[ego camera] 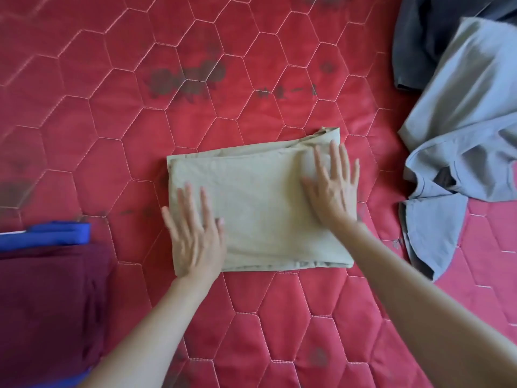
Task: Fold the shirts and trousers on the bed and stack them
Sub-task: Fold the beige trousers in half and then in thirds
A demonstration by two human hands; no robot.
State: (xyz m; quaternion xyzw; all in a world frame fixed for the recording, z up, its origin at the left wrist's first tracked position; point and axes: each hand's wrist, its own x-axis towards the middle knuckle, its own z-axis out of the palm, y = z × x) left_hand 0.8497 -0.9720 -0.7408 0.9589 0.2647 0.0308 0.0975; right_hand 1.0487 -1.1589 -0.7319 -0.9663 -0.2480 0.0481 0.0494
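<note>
I count one folded khaki garment, two folded ones at left, maroon garment and blue garment, two unfolded, grey shirt and dark garment, on one bed.

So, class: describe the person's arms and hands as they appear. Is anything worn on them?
Both forearms are bare, with no sleeves reaching into view. The left hand and right hand wear no gloves, and no watch, bracelet or ring can be seen. The fingers are slightly blurred, so nail details cannot be told.

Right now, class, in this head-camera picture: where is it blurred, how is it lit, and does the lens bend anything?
Head view: motion blur smears both hands, the left hand more than the right hand; the folded beige garment is fairly sharp; light is soft and even, without glare; the wide lens curves the red quilted bed toward the edges.
</note>
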